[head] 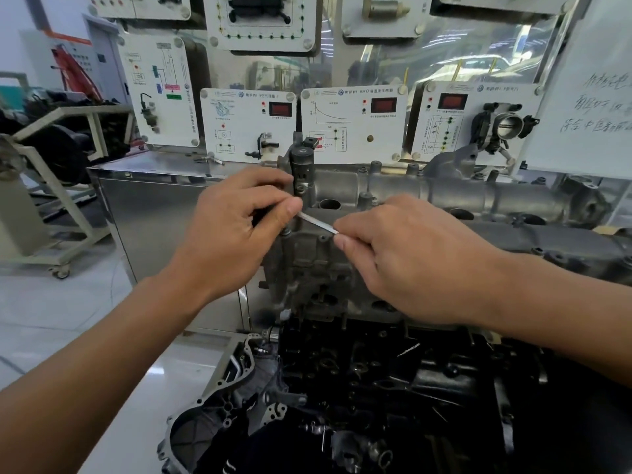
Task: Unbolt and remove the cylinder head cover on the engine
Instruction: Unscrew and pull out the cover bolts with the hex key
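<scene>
1. Left hand (pixel 239 230): fingers curled round what looks like a dark handle. Thumb and forefinger close at the root of a thin silver shaft (pixel 318 223).
2. Right hand (pixel 410 258): fingertips pinch the shaft's other end, probably to steady and aim it. The tip is hidden, so I cannot tell what it engages.
3. The shaft lies almost level above the near end of the cylinder head cover (pixel 444 193).
4. The cover sits seated on the engine (pixel 376 371), not lifted. Judged to be at the unbolting stage.
5. Beyond: training panels (pixel 352 124) and a steel cabinet (pixel 154 200).
</scene>
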`<state>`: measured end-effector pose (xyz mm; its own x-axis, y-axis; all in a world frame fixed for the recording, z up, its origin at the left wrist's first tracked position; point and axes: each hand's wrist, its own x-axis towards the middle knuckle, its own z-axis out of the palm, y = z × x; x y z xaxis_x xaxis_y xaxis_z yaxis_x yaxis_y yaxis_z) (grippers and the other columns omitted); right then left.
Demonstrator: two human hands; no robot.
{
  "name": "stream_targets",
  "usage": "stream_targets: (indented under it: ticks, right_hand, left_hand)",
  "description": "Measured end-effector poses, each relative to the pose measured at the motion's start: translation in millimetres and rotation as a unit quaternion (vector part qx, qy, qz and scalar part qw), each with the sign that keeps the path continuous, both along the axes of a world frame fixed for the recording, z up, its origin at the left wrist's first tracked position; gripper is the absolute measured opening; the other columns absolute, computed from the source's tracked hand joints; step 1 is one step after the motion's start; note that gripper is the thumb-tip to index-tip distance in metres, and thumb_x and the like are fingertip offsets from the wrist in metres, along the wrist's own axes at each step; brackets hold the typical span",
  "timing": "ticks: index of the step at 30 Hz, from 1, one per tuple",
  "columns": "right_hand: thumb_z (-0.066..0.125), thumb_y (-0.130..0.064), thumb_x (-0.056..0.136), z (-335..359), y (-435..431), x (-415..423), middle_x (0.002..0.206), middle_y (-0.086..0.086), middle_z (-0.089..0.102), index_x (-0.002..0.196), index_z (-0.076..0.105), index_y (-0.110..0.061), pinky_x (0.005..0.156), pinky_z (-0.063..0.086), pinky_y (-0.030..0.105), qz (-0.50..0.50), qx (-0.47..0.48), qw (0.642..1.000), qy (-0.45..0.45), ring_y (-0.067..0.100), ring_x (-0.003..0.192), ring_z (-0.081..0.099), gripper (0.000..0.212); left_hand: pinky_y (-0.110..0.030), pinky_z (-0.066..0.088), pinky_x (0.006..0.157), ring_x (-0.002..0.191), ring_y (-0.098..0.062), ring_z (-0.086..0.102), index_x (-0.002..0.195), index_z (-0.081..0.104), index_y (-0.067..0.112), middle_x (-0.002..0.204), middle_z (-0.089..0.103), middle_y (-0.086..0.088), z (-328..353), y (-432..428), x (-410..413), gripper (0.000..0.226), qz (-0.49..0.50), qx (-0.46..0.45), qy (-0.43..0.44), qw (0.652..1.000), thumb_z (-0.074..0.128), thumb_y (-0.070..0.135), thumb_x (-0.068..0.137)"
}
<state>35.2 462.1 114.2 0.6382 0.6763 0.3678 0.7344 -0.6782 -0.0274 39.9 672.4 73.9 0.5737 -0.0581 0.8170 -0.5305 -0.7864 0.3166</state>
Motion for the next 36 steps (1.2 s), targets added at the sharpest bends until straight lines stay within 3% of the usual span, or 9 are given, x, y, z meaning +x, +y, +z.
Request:
stream_targets:
  ticks: [5,8,10,13,18,23,25,28,36]
  right_hand:
    - [0.035,-0.036,0.104,6,1,2,0.063,-0.003,0.047,0.065,0.037,-0.025,0.057,0.047,0.041,-0.009,-0.013,1.0,0.0,0.023,0.058,0.051,0.041]
    - [0.036,-0.035,0.104,6,2,3,0.062,-0.003,0.046,0.065,0.036,-0.025,0.054,0.043,0.037,-0.009,-0.026,1.0,-0.009,0.02,0.056,0.05,0.04]
    - [0.037,-0.034,0.104,9,3,2,0.062,-0.001,0.049,0.066,0.039,-0.024,0.056,0.048,0.039,-0.004,-0.035,0.999,-0.009,0.021,0.057,0.052,0.039]
    - [0.039,-0.033,0.103,15,2,2,0.061,-0.001,0.052,0.066,0.044,-0.023,0.06,0.053,0.043,0.001,-0.049,0.999,-0.007,0.021,0.056,0.055,0.039]
    - [0.036,-0.036,0.103,19,3,6,0.061,-0.003,0.049,0.063,0.039,-0.024,0.06,0.048,0.038,0.004,-0.077,0.996,-0.044,0.019,0.058,0.052,0.042]
    - [0.029,-0.042,0.101,15,4,8,0.061,-0.006,0.042,0.065,0.04,-0.025,0.054,0.037,0.032,-0.008,-0.102,0.987,-0.127,0.02,0.058,0.049,0.041]
    - [0.029,-0.04,0.101,10,8,8,0.061,-0.005,0.037,0.075,0.047,-0.023,0.047,0.028,0.029,-0.024,-0.114,0.978,-0.172,0.019,0.054,0.044,0.036]
    - [0.037,-0.035,0.103,7,19,7,0.061,-0.004,0.029,0.086,0.037,-0.021,0.044,0.018,0.028,-0.041,-0.123,0.971,-0.201,0.015,0.049,0.03,0.022]
    - [0.046,-0.022,0.101,19,33,26,0.061,-0.002,0.033,0.077,0.045,-0.017,0.043,0.025,0.029,0.018,-0.154,0.971,-0.18,0.017,0.047,0.031,0.025]
  left_hand:
    - [-0.032,0.048,0.1,0.112,-0.014,0.062,0.114,0.074,0.011,0.117,0.07,0.002,-1,6,-1,0.03,0.012,0.107,-0.022,0.994,0.057,0.031,0.099]
    - [-0.041,0.042,0.108,0.135,-0.021,0.046,0.139,0.053,0.018,0.143,0.055,0.004,-18,17,-3,0.056,0.068,0.217,-0.017,0.974,0.048,0.052,0.095]
    - [-0.037,0.031,0.116,0.141,-0.024,0.037,0.144,0.043,0.016,0.152,0.043,0.0,-29,22,0,0.068,0.067,0.245,-0.024,0.967,0.051,0.057,0.091]
    - [-0.029,0.029,0.116,0.132,-0.03,0.046,0.135,0.051,0.006,0.144,0.05,-0.011,-37,17,11,0.061,0.044,0.189,-0.072,0.978,0.061,0.046,0.091]
    - [-0.032,0.039,0.107,0.114,-0.036,0.058,0.119,0.062,-0.005,0.126,0.063,-0.019,-40,7,24,0.04,0.033,0.122,-0.151,0.98,0.06,0.018,0.086]
    - [-0.049,0.05,0.091,0.109,-0.035,0.062,0.116,0.067,-0.002,0.124,0.067,-0.014,-37,9,23,0.034,0.056,0.145,-0.185,0.97,0.058,0.018,0.089]
    - [-0.049,0.051,0.089,0.108,-0.035,0.063,0.115,0.067,-0.002,0.123,0.067,-0.014,-37,8,23,0.032,0.061,0.148,-0.189,0.969,0.057,0.017,0.091]
    - [-0.047,0.051,0.092,0.107,-0.036,0.063,0.113,0.068,-0.005,0.122,0.067,-0.016,-37,6,22,0.03,0.054,0.142,-0.193,0.969,0.057,0.013,0.092]
    - [-0.044,0.05,0.095,0.105,-0.036,0.062,0.112,0.068,-0.007,0.121,0.068,-0.018,-38,6,25,0.03,0.052,0.133,-0.196,0.97,0.057,0.011,0.091]
